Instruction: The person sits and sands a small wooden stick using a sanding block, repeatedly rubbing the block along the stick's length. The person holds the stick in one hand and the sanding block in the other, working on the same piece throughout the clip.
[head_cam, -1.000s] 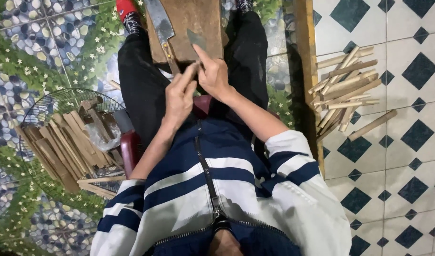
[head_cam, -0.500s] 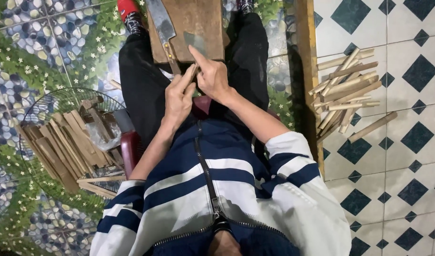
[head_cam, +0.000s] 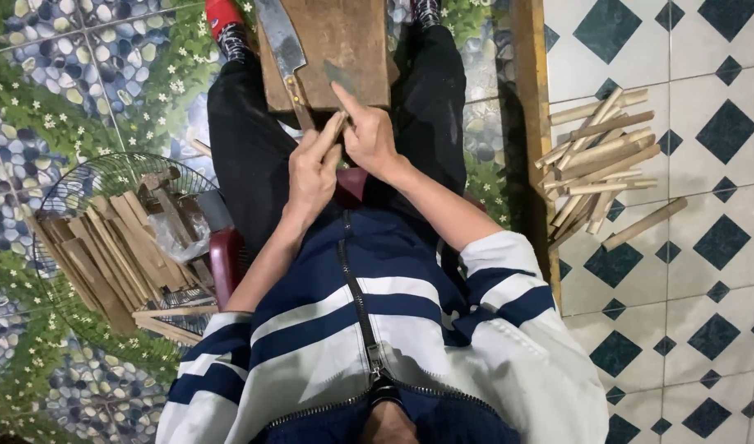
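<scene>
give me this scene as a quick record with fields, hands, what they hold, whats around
left hand: fingers on a thin wooden stick
right hand: pinching the same stick, forefinger out toward the block
wooden block: between the legs, ahead of the hands
cleaver: lying on the block's left side
left side: wire basket holding flat wood pieces
right side: pile of round sticks on tiled floor

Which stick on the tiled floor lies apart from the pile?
The lone stick lying slanted on the tiles, just lower right of the pile; the others overlap in a heap.
</scene>
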